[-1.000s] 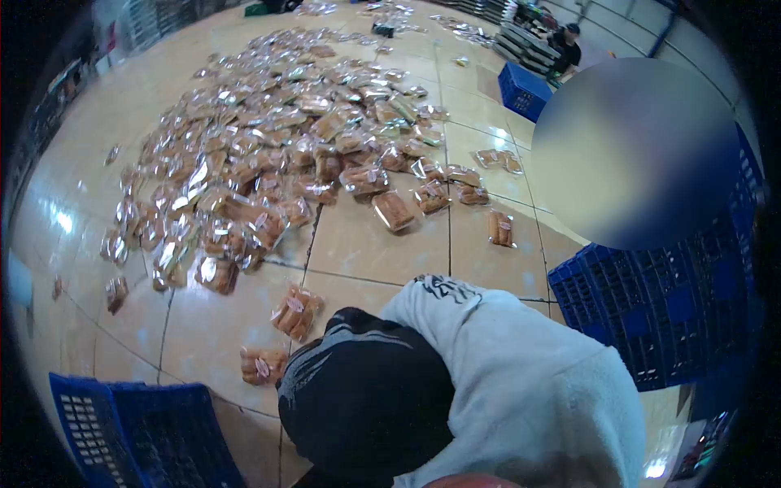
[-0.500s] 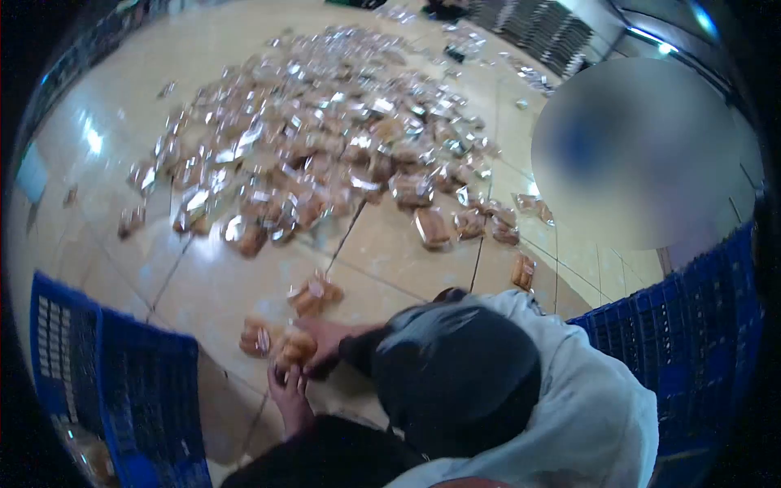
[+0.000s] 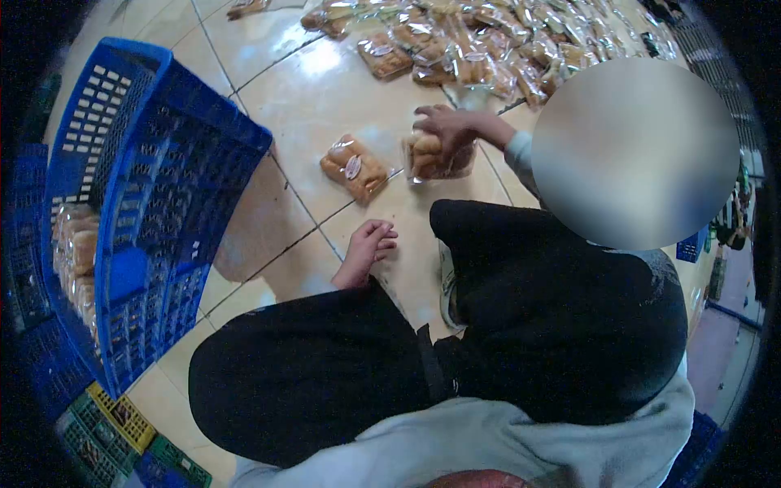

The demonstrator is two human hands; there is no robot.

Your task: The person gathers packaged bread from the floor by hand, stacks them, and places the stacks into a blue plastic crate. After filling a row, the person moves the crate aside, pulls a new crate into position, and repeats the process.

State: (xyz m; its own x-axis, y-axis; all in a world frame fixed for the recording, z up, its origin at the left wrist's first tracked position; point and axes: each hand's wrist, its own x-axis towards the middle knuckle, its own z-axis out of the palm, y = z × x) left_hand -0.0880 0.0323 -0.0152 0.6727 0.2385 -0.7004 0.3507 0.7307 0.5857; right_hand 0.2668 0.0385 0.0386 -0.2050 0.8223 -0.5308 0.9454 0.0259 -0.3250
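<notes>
Since half a second earlier, both hands had separated: the right hand (image 3: 446, 124) gripped a bread packet (image 3: 431, 159) from above, while the left hand (image 3: 370, 244), loosely curled and empty, rested at seven o'clock from it, another packet (image 3: 354, 167) between them on the floor (image 3: 325, 89).

Bare tiled floor (image 3: 325, 89) lies open between the blue crate (image 3: 154, 203) and the heap of bread packs (image 3: 488, 41).

My right grip (image 3: 443, 126) clasps a clear bag of golden buns (image 3: 435, 159) from above, its base on the tiled floor, while a second bun bag (image 3: 354, 167) lies flat just beside it.
</notes>
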